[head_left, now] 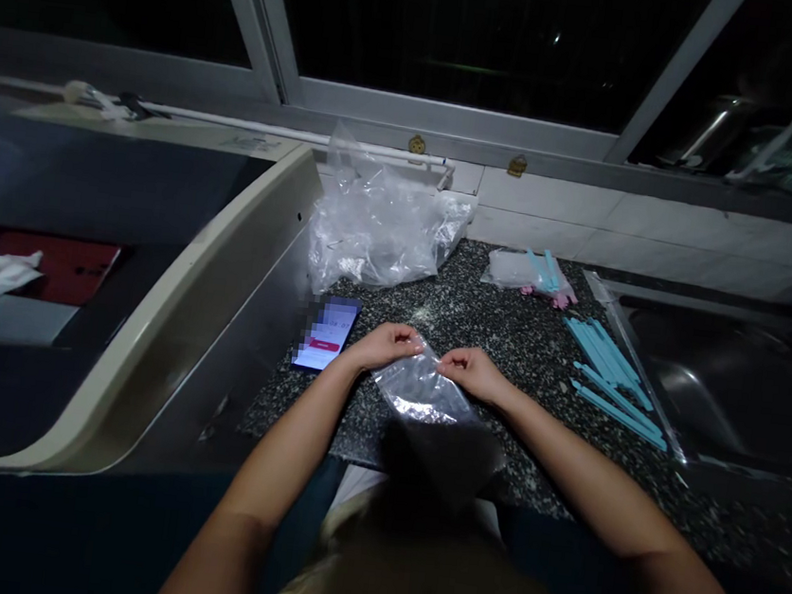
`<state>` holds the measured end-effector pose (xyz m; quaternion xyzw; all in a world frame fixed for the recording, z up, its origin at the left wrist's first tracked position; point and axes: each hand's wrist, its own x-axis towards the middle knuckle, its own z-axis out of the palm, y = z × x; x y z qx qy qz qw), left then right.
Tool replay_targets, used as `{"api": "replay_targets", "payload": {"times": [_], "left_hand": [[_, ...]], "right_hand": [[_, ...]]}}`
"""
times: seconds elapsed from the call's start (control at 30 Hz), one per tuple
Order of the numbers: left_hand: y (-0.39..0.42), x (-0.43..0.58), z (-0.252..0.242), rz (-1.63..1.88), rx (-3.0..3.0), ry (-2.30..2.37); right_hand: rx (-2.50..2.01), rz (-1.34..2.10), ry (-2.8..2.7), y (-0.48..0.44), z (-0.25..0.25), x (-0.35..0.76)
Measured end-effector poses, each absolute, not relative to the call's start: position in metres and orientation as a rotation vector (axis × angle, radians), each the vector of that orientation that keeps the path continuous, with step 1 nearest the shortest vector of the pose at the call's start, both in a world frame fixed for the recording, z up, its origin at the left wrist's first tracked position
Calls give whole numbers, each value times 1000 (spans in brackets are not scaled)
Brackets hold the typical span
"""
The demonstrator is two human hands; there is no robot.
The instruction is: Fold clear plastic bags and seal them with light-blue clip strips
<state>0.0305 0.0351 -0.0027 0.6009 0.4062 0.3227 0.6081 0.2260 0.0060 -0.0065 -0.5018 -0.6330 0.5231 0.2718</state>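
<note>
Both hands pinch the upper edge of a clear plastic bag (421,390), which hangs toward my body over the counter's front edge. My left hand (385,345) grips its far left corner, thumb and fingers pressed together. A short way to the right, my right hand (477,373) pinches the same edge. The bag looks flat, with light glaring off its middle; its lower part lies in shadow. Beside my left hand lies a lit phone (327,332). Right of my right hand, several light-blue plastic strips (608,374) rest on the counter.
A heap of crumpled clear plastic bags (389,230) sits against the tiled wall. Near it lies a small clear packet (514,268) with blue strips and pink pieces. A metal sink (737,374) bounds the right side; a large cream-edged appliance (176,281) stands at left.
</note>
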Motion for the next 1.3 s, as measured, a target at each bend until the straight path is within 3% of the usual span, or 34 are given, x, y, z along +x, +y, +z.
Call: {"api": "replay_targets", "payload": {"times": [0.2,0.4,0.63,0.93,1.1,1.3], "left_hand": [[39,29,-7,1031,1105,952],[34,45,-20,851,946,843],[31,49,-20,961,902,896],[26,51,-11,956,915,936],[25,51,-11,952,914,938],[26,49,-10,981,930,951]], "right_hand": [[-1362,1155,-1371,0,-7,243],[-1317,1178,-1196,-7,-12,243],[-1373,1229,-1311,-11,-16,254],[-1827,228,-1905,-46,9,411],[-2042,-65,-2054,-76,3,464],[-2144,-169,-2063,-87,-5,469]]}}
